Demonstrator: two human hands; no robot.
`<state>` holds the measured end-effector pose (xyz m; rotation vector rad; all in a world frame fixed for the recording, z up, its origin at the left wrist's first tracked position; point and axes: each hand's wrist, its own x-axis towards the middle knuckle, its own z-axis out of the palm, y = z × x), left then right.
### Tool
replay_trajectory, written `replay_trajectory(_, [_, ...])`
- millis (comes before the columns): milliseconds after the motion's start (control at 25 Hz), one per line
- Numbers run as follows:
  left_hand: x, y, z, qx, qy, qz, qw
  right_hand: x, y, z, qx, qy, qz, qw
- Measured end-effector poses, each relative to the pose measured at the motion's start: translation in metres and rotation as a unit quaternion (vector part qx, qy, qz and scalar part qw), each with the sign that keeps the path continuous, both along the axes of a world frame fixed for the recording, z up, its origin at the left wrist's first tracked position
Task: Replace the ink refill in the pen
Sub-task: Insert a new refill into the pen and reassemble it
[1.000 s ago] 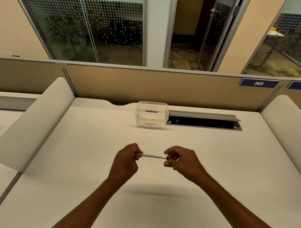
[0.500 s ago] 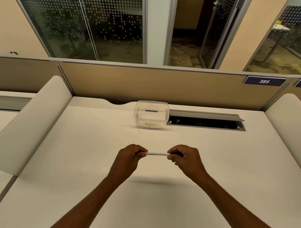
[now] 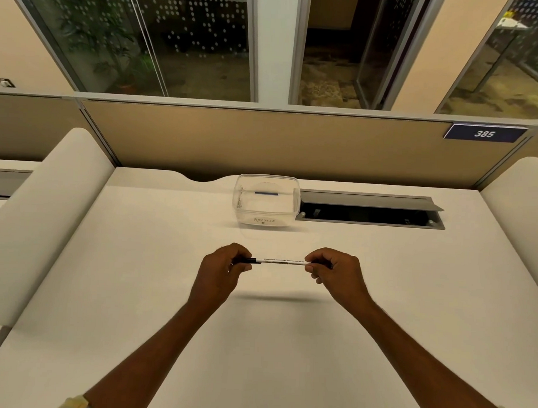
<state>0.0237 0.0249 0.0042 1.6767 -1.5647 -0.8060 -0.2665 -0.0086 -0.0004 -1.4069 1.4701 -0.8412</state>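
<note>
Desk [image 3: 137, 275]: bare but for a tub [image 3: 266, 200].
Pen [image 3: 282, 261]: both hands [image 3: 219, 270] [image 3: 338, 275] pinch its ends.
Change: gap wider, dark section now showing at left (likely pulling apart).

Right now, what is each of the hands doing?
Left hand: closed on the dark end of the pen.
Right hand: closed on the pen's other end, above the desk.

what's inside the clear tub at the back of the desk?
The clear tub holds one thin blue stick, possibly a refill, lying flat, plus a small wiry bit against its left wall. Nothing else is visible through the plastic.
</note>
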Motion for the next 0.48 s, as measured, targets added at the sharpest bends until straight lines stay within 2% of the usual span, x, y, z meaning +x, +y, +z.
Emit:
replay_trajectory(280, [0.002, -0.024, -0.025, -0.029, -0.103, -0.042, 0.993, 0.001, -0.028, -0.032, 0.017, 0.02, -0.005, 1.0])
replay_trajectory(480, [0.003, -0.034, -0.045, -0.036, -0.169, -0.036, 0.984, 0.004, -0.041, -0.055, 0.018, 0.104, 0.024, 0.994])
